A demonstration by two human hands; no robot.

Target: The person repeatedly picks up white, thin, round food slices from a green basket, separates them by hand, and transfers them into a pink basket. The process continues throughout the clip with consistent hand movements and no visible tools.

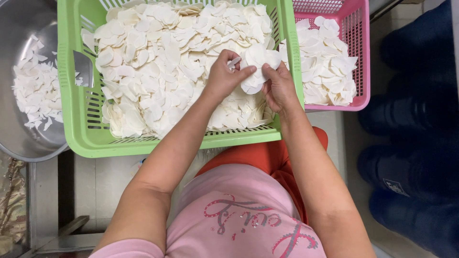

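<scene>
White petal-like slices (256,67): you are holding small stack over right edge of green basket (71,110). Going left to right: steel bowl (19,138) keeping modest share of small pieces; green basket still heaped full, so most work looks left; pink basket (361,71) partly filled. Left hand (224,76) pinching stack from above, small blade-like tool between fingers. Right hand (279,88) gripping stack from below, both forearms reaching forward.

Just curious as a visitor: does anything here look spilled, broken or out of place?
Nothing stands out. The white slices lie inside the green basket, pink basket and metal bowl. The left hand and right hand hold one stack together.
</scene>
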